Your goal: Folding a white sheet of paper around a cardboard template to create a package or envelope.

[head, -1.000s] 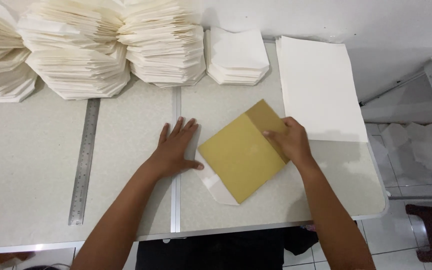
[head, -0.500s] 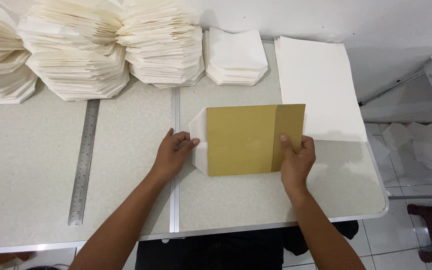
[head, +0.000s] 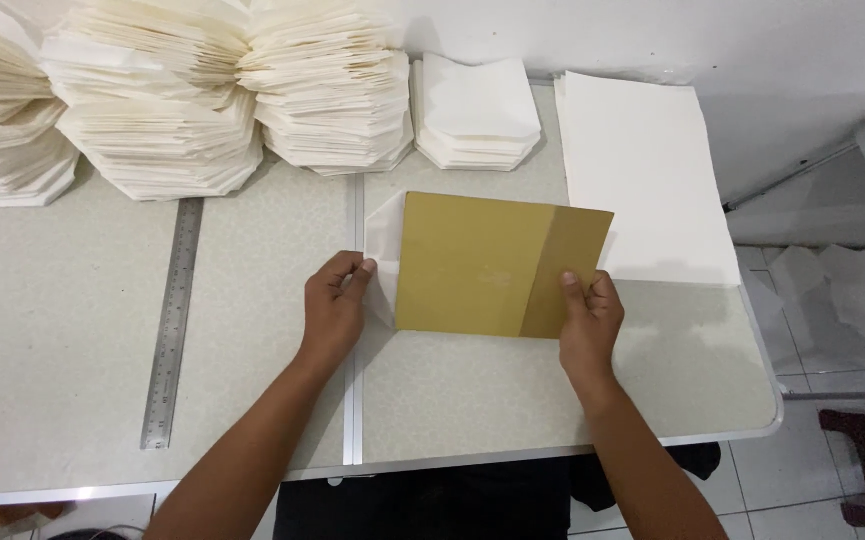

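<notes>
My right hand (head: 591,318) pins the tan card template (head: 498,265) flat at mid-desk (head: 73,330), so it serves as a folding edge. My left hand (head: 336,308) pinches the white paper flap (head: 385,255) protruding left.

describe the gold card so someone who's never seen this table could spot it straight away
On the pale speckled table, look near the middle, in front of the stacks of folded white paper along the back edge. The gold card lies flat there, over a white sheet, with the left hand at the sheet's edge and the right hand on the card's lower right corner. It is the only mustard-gold thing among white paper.
</notes>
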